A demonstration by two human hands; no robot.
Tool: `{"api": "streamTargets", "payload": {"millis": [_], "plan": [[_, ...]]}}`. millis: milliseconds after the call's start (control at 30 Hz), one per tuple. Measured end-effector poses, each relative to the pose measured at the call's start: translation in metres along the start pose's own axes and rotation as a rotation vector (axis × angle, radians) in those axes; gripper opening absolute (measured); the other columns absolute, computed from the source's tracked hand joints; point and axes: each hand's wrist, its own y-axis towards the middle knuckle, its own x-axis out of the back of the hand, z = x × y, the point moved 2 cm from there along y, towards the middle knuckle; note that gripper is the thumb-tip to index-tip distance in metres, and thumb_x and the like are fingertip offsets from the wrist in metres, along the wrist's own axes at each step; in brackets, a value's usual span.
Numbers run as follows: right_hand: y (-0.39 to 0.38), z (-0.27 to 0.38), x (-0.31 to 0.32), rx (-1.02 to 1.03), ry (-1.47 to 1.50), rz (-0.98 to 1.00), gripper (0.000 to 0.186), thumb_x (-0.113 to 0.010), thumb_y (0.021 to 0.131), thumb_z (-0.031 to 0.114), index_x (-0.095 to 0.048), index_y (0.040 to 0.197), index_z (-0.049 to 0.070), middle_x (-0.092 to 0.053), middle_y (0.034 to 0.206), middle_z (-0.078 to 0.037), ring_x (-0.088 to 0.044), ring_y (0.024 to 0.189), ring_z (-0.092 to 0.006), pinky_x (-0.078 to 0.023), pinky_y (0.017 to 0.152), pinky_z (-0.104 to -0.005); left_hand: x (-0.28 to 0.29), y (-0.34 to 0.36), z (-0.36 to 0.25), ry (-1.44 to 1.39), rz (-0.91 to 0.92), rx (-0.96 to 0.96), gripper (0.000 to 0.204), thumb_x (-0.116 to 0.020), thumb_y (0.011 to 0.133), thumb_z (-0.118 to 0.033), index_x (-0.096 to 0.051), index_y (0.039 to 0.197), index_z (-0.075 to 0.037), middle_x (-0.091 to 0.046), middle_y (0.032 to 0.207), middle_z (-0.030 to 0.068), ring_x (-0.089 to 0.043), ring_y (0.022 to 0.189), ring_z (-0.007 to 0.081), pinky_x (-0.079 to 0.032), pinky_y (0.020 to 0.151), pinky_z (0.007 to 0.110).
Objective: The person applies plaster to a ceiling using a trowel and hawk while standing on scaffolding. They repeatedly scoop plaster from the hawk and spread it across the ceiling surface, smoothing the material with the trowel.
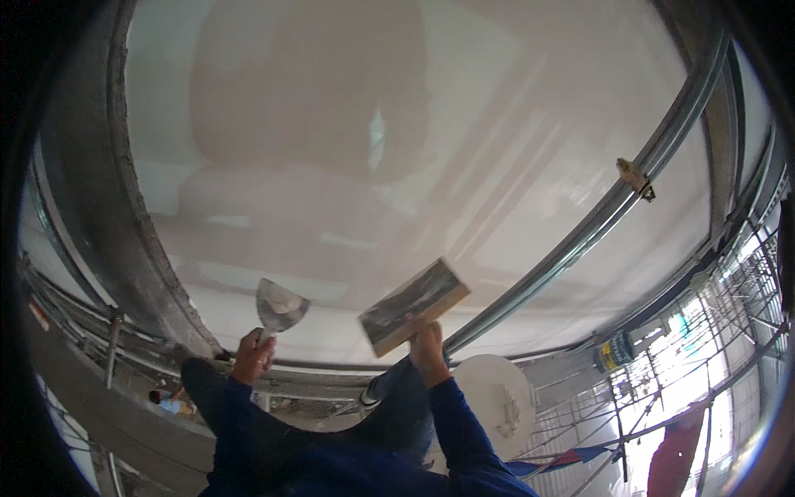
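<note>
My left hand (252, 358) is closed round the handle of a putty knife (282, 306), and a pale lump of putty sits on its wide blade. My right hand (427, 348) grips a rectangular plastering trowel (414, 305); grey smears cover its flat face, and the fingers hide its handle. Both tools are held up before a large pale wall panel (331, 149) with damp, darker patches and whiter streaks. Whether either blade touches the panel I cannot tell. Beside my right forearm is a round white container (495, 398) with white putty inside.
A metal scaffold pole (571, 248) with a clamp (636, 180) crosses the panel's right side. A dark bucket (614, 352) stands at the right, near more scaffolding (646, 414). Far below on the left is another person (172, 403). A rough concrete edge (153, 224) borders the panel's left.
</note>
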Motion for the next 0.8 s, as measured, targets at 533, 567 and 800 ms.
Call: {"api": "streamTargets", "payload": {"millis": [533, 567, 800], "plan": [[-0.062, -0.028, -0.066, -0.601, 0.468, 0.362, 0.033, -0.056, 0.081, 0.013, -0.052, 0.109, -0.003, -0.059, 0.096, -0.015, -0.063, 0.089, -0.03, -0.054, 0.082, -0.047, -0.077, -0.018, -0.079, 0.94, -0.016, -0.537, 0.036, -0.055, 0.094, -0.019, -0.05, 0.125, -0.001, -0.056, 0.104, 0.0208, -0.059, 0.093, 0.0414, -0.048, 0.08, 0.042], [-0.062, -0.023, -0.068, -0.568, 0.441, 0.331, 0.032, -0.056, 0.081, 0.013, -0.052, 0.108, -0.003, -0.058, 0.094, -0.014, -0.063, 0.087, -0.0297, -0.054, 0.082, -0.0466, -0.079, -0.015, -0.085, 0.944, -0.033, -0.6, 0.036, -0.055, 0.094, -0.018, -0.05, 0.125, -0.001, -0.056, 0.103, 0.0205, -0.059, 0.092, 0.0412, -0.049, 0.079, 0.042], [-0.079, -0.003, -0.07, -0.543, 0.519, 0.378, 0.031, -0.058, 0.081, 0.01, -0.05, 0.108, -0.002, -0.055, 0.093, -0.013, -0.061, 0.088, -0.0295, -0.053, 0.082, -0.0464, -0.092, -0.01, -0.092, 0.962, 0.01, -0.729, 0.036, -0.056, 0.093, -0.01, -0.053, 0.128, -0.006, -0.056, 0.101, 0.0171, -0.062, 0.085, 0.0362, -0.051, 0.071, 0.04]]}}
